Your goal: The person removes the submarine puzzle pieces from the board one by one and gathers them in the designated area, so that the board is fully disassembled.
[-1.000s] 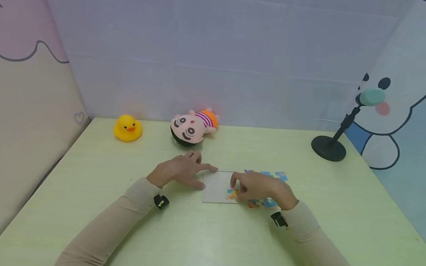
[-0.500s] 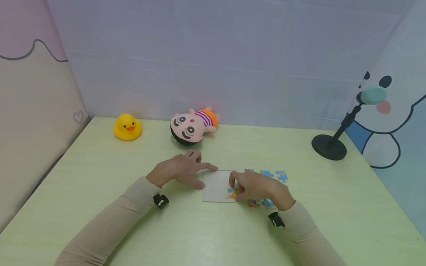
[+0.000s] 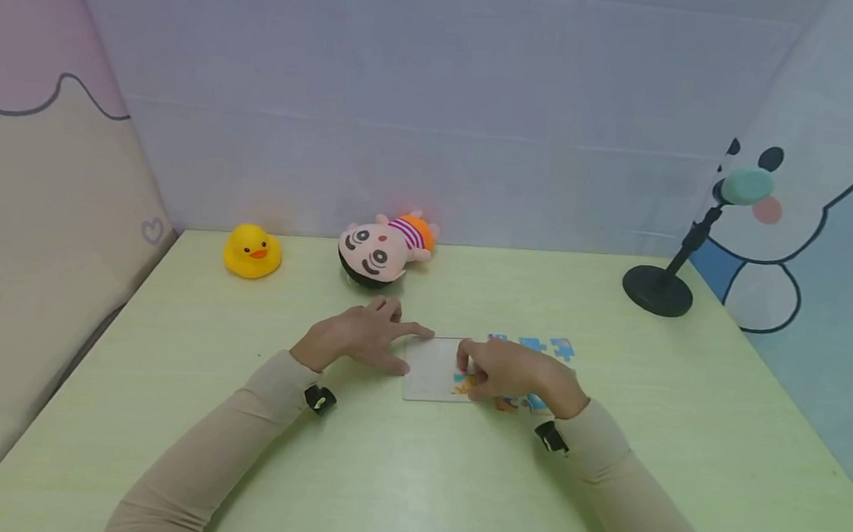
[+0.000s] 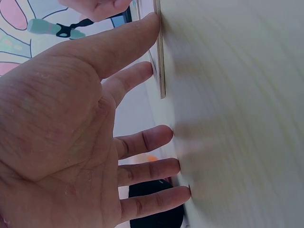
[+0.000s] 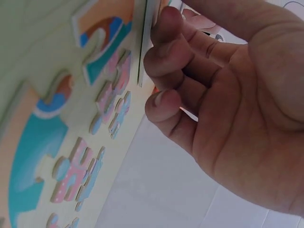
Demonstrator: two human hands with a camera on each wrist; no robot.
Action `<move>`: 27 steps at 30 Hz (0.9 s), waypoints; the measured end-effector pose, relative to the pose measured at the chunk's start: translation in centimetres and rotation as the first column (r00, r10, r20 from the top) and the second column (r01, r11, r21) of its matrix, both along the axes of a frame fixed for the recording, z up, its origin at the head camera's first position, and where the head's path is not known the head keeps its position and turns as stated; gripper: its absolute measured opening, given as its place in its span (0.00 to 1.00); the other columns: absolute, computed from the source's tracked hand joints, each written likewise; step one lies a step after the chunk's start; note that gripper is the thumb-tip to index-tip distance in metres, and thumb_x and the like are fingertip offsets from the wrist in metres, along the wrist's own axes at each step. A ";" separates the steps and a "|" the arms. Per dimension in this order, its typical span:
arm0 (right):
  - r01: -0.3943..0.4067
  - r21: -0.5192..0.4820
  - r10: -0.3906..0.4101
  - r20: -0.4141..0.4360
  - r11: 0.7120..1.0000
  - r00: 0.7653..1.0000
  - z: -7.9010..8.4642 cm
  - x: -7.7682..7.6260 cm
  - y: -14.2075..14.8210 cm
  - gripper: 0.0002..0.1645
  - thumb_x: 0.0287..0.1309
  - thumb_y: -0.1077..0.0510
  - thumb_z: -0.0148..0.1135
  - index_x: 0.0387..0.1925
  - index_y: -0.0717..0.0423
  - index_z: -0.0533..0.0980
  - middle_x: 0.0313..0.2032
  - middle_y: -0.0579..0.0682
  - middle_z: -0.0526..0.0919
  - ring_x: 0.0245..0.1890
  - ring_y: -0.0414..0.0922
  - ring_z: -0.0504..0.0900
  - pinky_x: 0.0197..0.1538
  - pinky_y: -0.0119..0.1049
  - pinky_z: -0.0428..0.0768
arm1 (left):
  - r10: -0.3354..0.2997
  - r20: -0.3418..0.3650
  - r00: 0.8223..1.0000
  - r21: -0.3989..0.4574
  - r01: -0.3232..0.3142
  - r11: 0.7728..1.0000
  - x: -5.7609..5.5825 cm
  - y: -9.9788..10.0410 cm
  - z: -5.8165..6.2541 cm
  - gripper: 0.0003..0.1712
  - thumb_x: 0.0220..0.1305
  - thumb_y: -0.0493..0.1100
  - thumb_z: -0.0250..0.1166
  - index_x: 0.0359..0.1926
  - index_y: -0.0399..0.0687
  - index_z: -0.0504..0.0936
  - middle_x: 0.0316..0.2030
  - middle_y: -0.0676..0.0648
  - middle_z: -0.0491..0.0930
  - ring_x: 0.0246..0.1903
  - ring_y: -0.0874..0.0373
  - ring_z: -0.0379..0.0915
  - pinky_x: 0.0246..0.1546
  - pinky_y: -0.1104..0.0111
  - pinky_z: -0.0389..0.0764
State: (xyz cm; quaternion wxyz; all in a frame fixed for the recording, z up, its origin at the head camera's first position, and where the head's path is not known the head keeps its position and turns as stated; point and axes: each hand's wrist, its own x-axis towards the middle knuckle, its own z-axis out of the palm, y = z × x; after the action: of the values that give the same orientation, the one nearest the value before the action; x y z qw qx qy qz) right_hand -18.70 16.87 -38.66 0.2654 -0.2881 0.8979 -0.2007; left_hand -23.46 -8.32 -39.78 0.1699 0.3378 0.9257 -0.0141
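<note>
My left hand (image 3: 357, 336) has its fingers spread at the left side of a pale puzzle board (image 3: 429, 371). In the left wrist view the thumb (image 4: 142, 31) and index finger rest at the board's edge, and the other fingertips touch the table. My right hand (image 3: 512, 369) is over the board's right part, fingers curled. Its thumb and index finger pinch a puzzle piece (image 3: 460, 383) with an orange and blue print, lying on the board near its front edge. In the right wrist view the curled fingers (image 5: 164, 104) hide that piece.
Several loose puzzle pieces (image 3: 533, 344) lie to the right of the board, partly behind my right hand. At the back of the table are a yellow rubber duck (image 3: 252, 252), a plush doll (image 3: 385, 250) lying down, and a black stand (image 3: 658, 290) with a mint-green head.
The head view has shifted slightly. My right wrist has moved a little to the left, while its fingertips stay at the same piece. The left hand keeps its place at the board.
</note>
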 end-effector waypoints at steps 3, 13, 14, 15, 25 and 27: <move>-0.002 0.003 0.002 -0.007 1.000 1.000 0.1 0.0 0.1 0.14 0.65 0.64 0.65 0.47 0.56 0.70 0.22 0.51 0.78 0.15 0.51 0.80 0.31 0.35 0.74 | 0.002 0.003 1.000 0.003 -0.003 1.000 0.0 0.0 0.1 0.38 0.67 0.63 0.63 0.75 0.75 0.61 0.50 0.46 0.62 0.49 0.50 0.58 0.39 0.62 0.70; -0.021 0.021 0.023 -0.134 1.000 0.991 0.9 -0.1 0.1 0.09 0.65 0.62 0.66 0.42 0.53 0.73 0.29 0.47 0.75 0.27 0.42 0.73 0.36 0.37 0.73 | 0.003 -0.005 1.000 -0.014 -0.003 1.000 -0.1 0.1 -0.1 0.38 0.67 0.64 0.62 0.75 0.75 0.61 0.49 0.47 0.62 0.48 0.51 0.58 0.37 0.63 0.69; -0.029 0.020 0.031 -0.152 0.999 0.988 0.9 -0.1 0.1 0.08 0.65 0.61 0.66 0.41 0.52 0.74 0.30 0.46 0.75 0.28 0.42 0.72 0.36 0.37 0.73 | 0.002 -0.002 1.000 -0.007 -0.002 1.000 -0.1 0.1 -0.1 0.38 0.67 0.63 0.63 0.74 0.75 0.62 0.48 0.47 0.62 0.47 0.51 0.58 0.37 0.63 0.69; -0.043 0.018 0.045 -0.171 0.999 0.984 0.9 -0.1 0.1 0.07 0.66 0.61 0.65 0.40 0.52 0.74 0.31 0.46 0.75 0.29 0.42 0.72 0.37 0.37 0.73 | 0.001 -0.001 1.000 0.000 -0.001 1.000 0.0 0.1 0.0 0.37 0.66 0.63 0.63 0.74 0.74 0.62 0.48 0.46 0.62 0.47 0.51 0.58 0.37 0.63 0.69; -0.121 -0.064 0.104 -0.224 0.991 0.969 1.2 -0.2 0.6 0.09 0.70 0.63 0.59 0.32 0.52 0.70 0.26 0.42 0.69 0.25 0.38 0.66 0.33 0.33 0.67 | -0.001 -0.004 1.000 0.008 0.001 1.000 0.2 0.1 0.3 0.37 0.66 0.63 0.64 0.74 0.75 0.63 0.47 0.47 0.62 0.47 0.52 0.58 0.37 0.63 0.69; -0.130 -0.073 0.112 -0.219 0.989 0.969 1.3 -0.2 0.8 0.09 0.70 0.63 0.59 0.32 0.52 0.70 0.25 0.42 0.69 0.24 0.37 0.65 0.32 0.32 0.67 | -0.001 -0.004 1.000 0.007 0.001 1.000 0.2 0.1 0.3 0.37 0.66 0.63 0.63 0.74 0.75 0.63 0.47 0.47 0.62 0.47 0.52 0.58 0.37 0.63 0.69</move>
State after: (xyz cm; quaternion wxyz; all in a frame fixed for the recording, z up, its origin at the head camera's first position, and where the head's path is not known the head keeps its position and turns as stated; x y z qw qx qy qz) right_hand -18.88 17.72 -37.37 0.1662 -0.3735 0.8925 -0.1908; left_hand -23.24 -8.23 -39.43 0.1668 0.3390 0.9258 -0.0117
